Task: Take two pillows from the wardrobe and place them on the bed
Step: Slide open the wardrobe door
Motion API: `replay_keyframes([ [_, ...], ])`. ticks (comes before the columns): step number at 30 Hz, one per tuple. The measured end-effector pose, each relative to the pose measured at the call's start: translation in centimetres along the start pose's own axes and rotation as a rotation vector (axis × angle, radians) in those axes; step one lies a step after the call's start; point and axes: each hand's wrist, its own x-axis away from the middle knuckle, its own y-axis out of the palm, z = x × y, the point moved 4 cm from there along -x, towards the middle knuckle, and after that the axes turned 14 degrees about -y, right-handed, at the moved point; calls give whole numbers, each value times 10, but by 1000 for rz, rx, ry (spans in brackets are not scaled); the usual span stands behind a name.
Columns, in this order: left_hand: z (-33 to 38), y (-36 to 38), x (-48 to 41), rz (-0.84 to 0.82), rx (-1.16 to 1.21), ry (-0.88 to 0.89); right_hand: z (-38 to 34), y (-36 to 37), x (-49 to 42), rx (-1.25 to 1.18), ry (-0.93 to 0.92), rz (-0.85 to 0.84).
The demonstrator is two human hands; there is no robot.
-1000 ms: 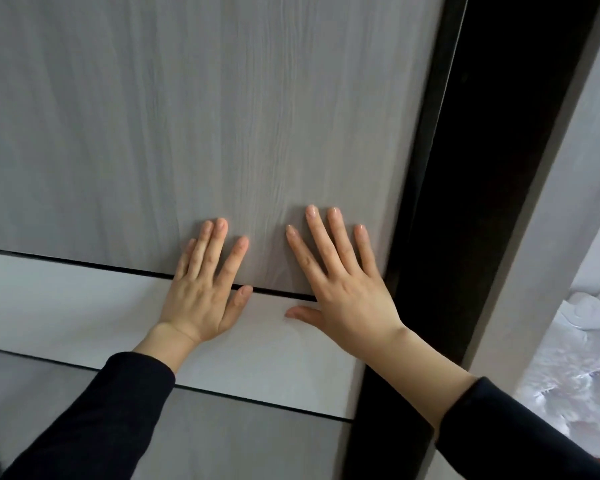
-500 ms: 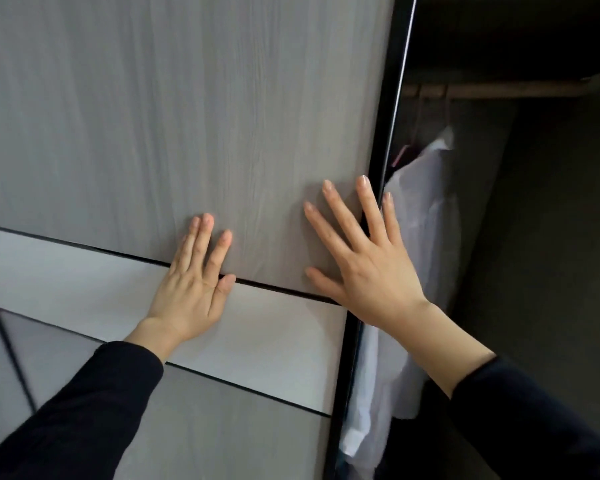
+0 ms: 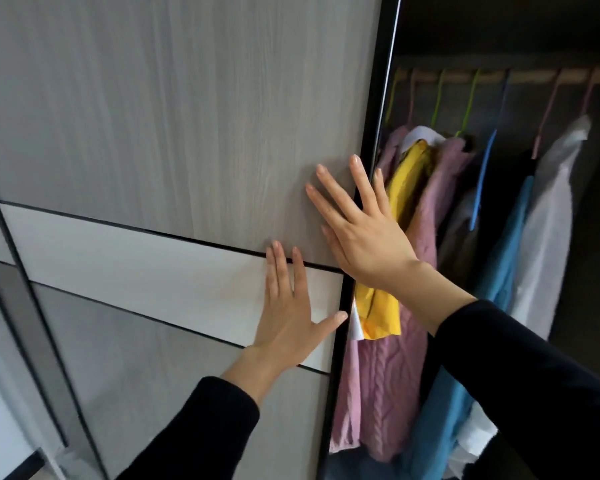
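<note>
The wardrobe's grey wood-grain sliding door (image 3: 174, 126) fills the left of the view, with a white band across its middle. My left hand (image 3: 288, 306) lies flat on the white band near the door's right edge, fingers apart. My right hand (image 3: 361, 230) presses flat on the grey panel just above, its fingertips at the door's dark edge. To the right the wardrobe interior (image 3: 499, 36) stands open and dark. No pillow is in view.
Clothes hang from a rail (image 3: 534, 76) inside: a pink knit sweater (image 3: 385, 393), a yellow garment (image 3: 406, 181), a blue garment (image 3: 499, 278) and a white shirt (image 3: 548, 230). A second door panel with a dark frame (image 3: 25, 299) overlaps at the left.
The door has slid left under both flat hands, uncovering more of the interior and several hanging clothes. My left hand has shifted towards the door's right edge.
</note>
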Motion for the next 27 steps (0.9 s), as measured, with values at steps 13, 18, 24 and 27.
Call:
replay_keyframes([
  [13,-131,-35,-59,71,-54,-118,-68,61,-119,50,-150,25],
  [18,-172,-50,-76,84,-81,-129,-88,76,-157,26,-198,37],
  [24,-208,-65,-89,69,-65,-107,-109,89,-190,32,-194,17],
  [27,-213,-65,-89,54,-42,-79,-111,88,-192,31,-165,8],
])
